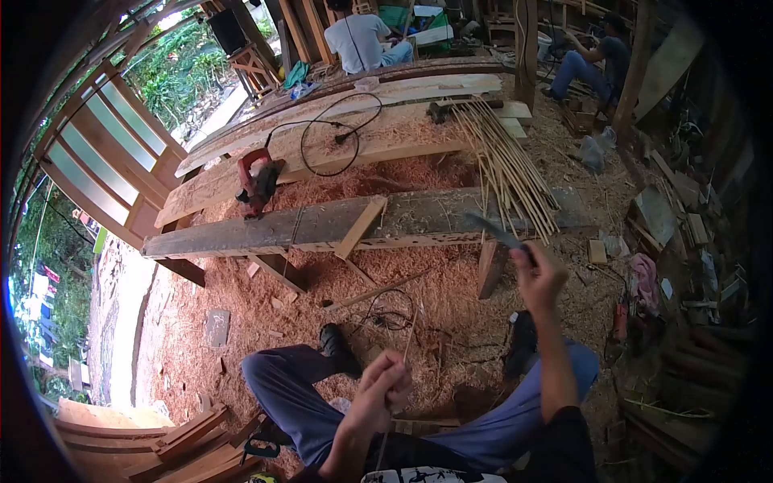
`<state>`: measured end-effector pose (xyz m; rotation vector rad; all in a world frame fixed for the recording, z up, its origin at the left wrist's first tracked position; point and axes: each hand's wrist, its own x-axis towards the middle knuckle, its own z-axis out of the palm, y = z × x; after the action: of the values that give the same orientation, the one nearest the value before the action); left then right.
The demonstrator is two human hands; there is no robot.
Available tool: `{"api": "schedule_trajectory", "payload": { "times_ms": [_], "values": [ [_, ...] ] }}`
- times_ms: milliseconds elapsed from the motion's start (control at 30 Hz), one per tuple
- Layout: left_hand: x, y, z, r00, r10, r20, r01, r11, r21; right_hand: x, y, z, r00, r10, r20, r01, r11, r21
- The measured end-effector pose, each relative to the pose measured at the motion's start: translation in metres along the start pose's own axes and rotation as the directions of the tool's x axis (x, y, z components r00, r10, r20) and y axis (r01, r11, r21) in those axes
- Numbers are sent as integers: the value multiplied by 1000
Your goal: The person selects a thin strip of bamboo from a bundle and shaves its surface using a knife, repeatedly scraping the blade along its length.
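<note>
My left hand is closed around a thin stick, which points up and away from my lap. My right hand is raised to the right and grips the dark handle of a knife, its blade pointing left over the edge of the workbench. A bundle of thin sticks lies across the right part of the bench, just beyond the knife. The knife and the held stick are well apart.
A red power tool with a black cord rests on the planks at left. A short wood piece lies on the bench. Shavings cover the ground. Two people sit farther back. Wooden posts and scrap stand at right.
</note>
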<state>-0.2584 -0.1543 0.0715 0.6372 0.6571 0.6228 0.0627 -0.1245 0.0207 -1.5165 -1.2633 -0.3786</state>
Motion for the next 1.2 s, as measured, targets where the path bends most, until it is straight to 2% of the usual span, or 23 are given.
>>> {"api": "schedule_trajectory", "payload": {
  "times_ms": [33,100,167,200,267,333,433,500,567,667,767,867,933,1033,1167,1200],
  "values": [
    [1,0,-5,1000,9,2,-9,1000,-1,4,2,-9,1000,5,-12,-5,1000,-5],
    [-2,-2,-2,996,6,-87,-9,1000,-29,-2,-6,-7,1000,0,1,0,1000,4],
    [3,1,0,993,42,-111,-43,999,-11,-24,-28,4,985,-148,83,138,984,114],
    [6,2,1,993,80,-84,-77,996,35,-29,-40,6,986,-144,82,135,985,108],
    [12,3,6,992,119,-49,-115,990,77,-34,-60,8,966,-215,143,161,935,317],
    [15,6,13,990,107,-91,-96,989,113,-40,-70,7,952,-250,175,182,926,330],
    [21,-10,-1,990,115,-76,-108,990,88,-41,-87,6,925,-314,216,223,906,360],
    [19,-11,9,985,134,-109,-125,989,80,-43,-94,7,888,-399,230,303,882,360],
    [19,-16,8,993,91,-68,-84,992,93,-49,-93,11,892,-398,212,302,876,375],
    [18,-17,11,989,96,-110,-79,986,148,-44,-89,11,880,-399,256,287,878,383],
    [19,-10,16,995,34,-94,-25,996,91,-38,-79,10,882,-427,201,351,879,323],
    [15,-4,19,988,62,-141,-45,992,120,-35,-65,12,877,-453,159,407,877,257],
    [11,0,16,986,76,-150,-57,990,127,-32,-53,9,922,-319,218,293,945,145],
    [9,0,10,987,87,-138,-71,991,116,-32,-47,11,931,-339,135,329,940,91],
    [6,1,4,992,59,-113,-49,995,91,-33,-48,12,923,-349,160,339,937,87],
    [7,2,3,993,65,-103,-54,993,101,-32,-46,16,961,-257,106,247,963,105]
  ]
}}
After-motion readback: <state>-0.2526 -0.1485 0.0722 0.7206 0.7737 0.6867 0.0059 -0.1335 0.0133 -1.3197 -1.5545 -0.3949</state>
